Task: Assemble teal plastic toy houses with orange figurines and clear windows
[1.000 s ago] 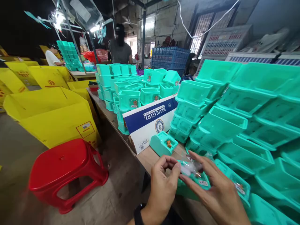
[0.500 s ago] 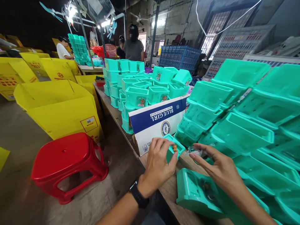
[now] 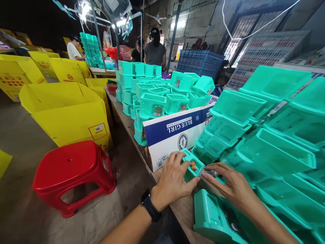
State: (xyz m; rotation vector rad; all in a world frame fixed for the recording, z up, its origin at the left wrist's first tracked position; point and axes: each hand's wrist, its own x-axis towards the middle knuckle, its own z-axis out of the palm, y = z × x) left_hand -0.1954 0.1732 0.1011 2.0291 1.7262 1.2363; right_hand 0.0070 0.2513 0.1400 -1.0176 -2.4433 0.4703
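My left hand grips a small teal plastic box that lies on the wooden table, just in front of the Blue Girl carton. A small brown figure shows in the box's window. My right hand touches the box's right side, and its fingertips pinch a small clear plastic piece. Another teal box lies flat on the table below my right forearm.
Teal bins are stacked in slanting rows on the right and in piles farther along the table. A red stool and yellow cartons stand on the floor at left. Three people stand at the far tables; a blue crate sits behind.
Both hands left the near flat box and reached forward to the small box by the carton. My left hand took hold of it and my right hand closed in with the clear piece.
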